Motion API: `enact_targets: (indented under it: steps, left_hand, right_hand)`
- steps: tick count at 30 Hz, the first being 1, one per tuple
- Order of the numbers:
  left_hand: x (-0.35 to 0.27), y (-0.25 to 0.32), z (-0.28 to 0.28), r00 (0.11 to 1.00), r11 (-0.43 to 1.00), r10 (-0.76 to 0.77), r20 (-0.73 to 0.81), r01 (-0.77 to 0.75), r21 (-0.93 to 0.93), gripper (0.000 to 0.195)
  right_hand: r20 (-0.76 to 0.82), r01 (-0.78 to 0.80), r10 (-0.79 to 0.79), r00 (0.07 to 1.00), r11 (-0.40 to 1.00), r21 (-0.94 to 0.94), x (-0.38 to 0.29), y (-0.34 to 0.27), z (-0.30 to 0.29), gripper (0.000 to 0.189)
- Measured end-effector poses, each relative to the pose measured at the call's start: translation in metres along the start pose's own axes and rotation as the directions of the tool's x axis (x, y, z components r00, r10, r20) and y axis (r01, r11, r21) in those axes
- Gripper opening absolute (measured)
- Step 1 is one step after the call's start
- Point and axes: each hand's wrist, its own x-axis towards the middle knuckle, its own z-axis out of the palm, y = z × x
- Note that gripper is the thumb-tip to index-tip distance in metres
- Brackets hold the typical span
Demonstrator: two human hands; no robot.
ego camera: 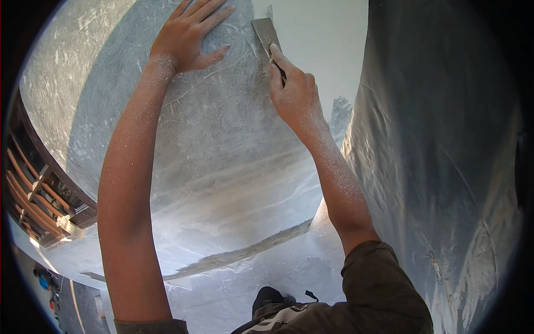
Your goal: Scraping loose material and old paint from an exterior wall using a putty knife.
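My right hand (294, 85) grips a putty knife (265, 33), its wide metal blade against the wall at the upper middle, where the grey surface meets a smooth white coated area (329, 50). The index finger lies along the blade. My left hand (190, 33) rests with fingers spread on the rough grey wall (217, 125), left of the knife, holding nothing. White dust covers both hands and forearms. A small grey patch (340, 112) shows at the lower edge of the white area.
Dark plastic-like sheeting (421, 146) hangs along the right side. A wooden frame with slats (37, 183) stands at the left. Below the wall lies a dusty, pale floor (233, 288). A small figure in blue (43, 282) is far off at the lower left.
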Motion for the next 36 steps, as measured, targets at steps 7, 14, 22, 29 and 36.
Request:
enact_targets:
  steps: [7,14,22,29,36]
  left_hand:
    - [0.006,-0.013,0.015,0.999,1.0,0.023,-0.04,-0.023,-0.002,0.087]
    - [0.005,-0.043,0.047,0.864,0.947,0.201,-0.462,-0.291,-0.132,0.085]
    - [-0.007,-0.023,0.02,0.998,1.0,0.01,-0.066,-0.01,0.011,0.086]
    - [-0.001,-0.005,0.004,0.996,0.999,0.021,-0.083,-0.023,-0.033,0.084]
    - [0.005,0.005,0.003,0.997,0.999,0.016,-0.069,-0.019,-0.04,0.083]
  right_hand:
    - [0.008,-0.03,0.029,1.0,0.998,0.052,0.022,-0.019,-0.005,0.041]
    - [0.09,0.005,-0.008,0.996,1.0,0.027,-0.031,0.0,0.026,0.041]
    - [0.234,-0.206,0.2,0.951,0.978,0.002,-0.027,-0.006,0.016,0.042]
    - [-0.062,0.045,-0.04,0.997,0.996,0.079,0.015,-0.013,-0.001,0.041]
    - [-0.012,0.018,-0.018,1.0,1.0,-0.01,0.016,-0.001,-0.005,0.04]
